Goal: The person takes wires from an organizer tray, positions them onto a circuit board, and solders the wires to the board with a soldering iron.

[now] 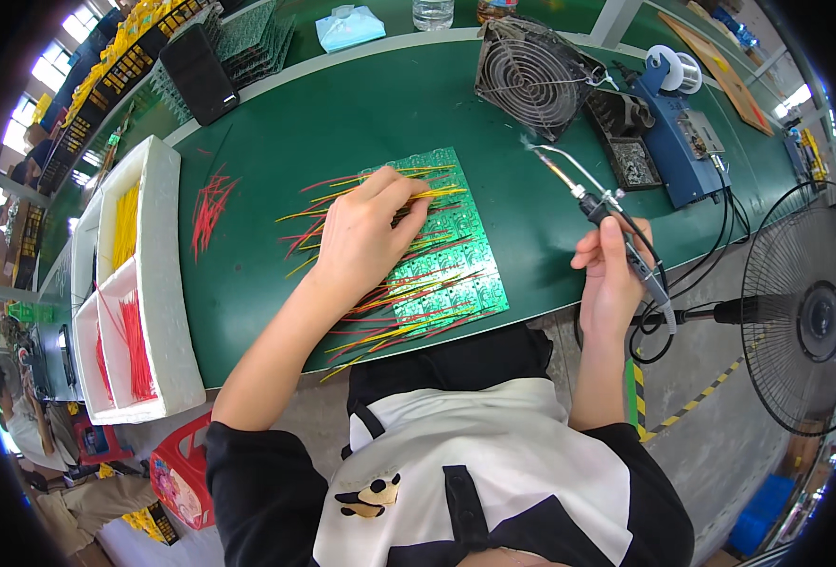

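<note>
On the green bench lies a green circuit board panel (479,255), crossed by many thin red and yellow wires (437,283). Over its far left part is my left hand (371,227), fingers bent and pinched together at a yellow wire (449,192); the exact grip is partly hidden. My right hand (614,274), to the right of the board, is wrapped round a soldering iron (593,203) with a thin feed tube along it. The iron's tip points up and left, apart from the board, with a wisp of smoke by it.
Left stands a white foam box (168,312) with red and yellow wires; loose red wires (213,213) lie beside it. Behind are a phone (196,76) and a square metal fan (531,80). A blue soldering station (678,142) and a black floor fan (801,312) stand right.
</note>
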A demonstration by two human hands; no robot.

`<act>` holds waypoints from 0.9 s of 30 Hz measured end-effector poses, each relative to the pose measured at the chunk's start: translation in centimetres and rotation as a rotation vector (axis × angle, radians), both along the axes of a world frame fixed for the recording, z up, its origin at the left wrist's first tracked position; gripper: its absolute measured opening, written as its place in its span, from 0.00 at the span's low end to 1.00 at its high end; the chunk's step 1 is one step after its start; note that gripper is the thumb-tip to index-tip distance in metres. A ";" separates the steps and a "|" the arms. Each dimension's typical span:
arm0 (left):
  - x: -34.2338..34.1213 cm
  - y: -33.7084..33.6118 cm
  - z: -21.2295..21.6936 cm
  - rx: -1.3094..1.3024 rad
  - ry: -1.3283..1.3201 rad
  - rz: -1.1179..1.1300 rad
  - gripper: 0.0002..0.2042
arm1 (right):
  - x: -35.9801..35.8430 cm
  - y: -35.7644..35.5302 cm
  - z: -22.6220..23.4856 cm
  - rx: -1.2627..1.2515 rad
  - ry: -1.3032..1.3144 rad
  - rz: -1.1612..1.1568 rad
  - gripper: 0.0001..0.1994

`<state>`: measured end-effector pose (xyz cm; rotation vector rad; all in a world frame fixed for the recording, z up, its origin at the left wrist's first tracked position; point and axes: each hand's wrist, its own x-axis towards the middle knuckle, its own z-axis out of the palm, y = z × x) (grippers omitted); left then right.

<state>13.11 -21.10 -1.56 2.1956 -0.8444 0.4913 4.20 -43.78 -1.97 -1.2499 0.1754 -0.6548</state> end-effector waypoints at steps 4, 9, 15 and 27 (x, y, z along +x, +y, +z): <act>0.0 0.1 -0.4 0.018 0.010 0.003 0.05 | 0.2 0.9 -0.4 -0.032 0.069 0.039 0.08; -0.1 0.2 -0.5 0.056 -0.026 -0.001 0.05 | -0.1 1.1 -0.6 -0.056 0.057 0.059 0.09; -0.3 0.2 -0.5 0.096 -0.026 -0.008 0.05 | -0.5 1.2 -0.6 -0.140 0.077 0.156 0.09; -0.1 0.1 -0.8 0.042 -0.061 -0.028 0.04 | -0.7 1.5 -0.2 -0.154 0.124 0.225 0.10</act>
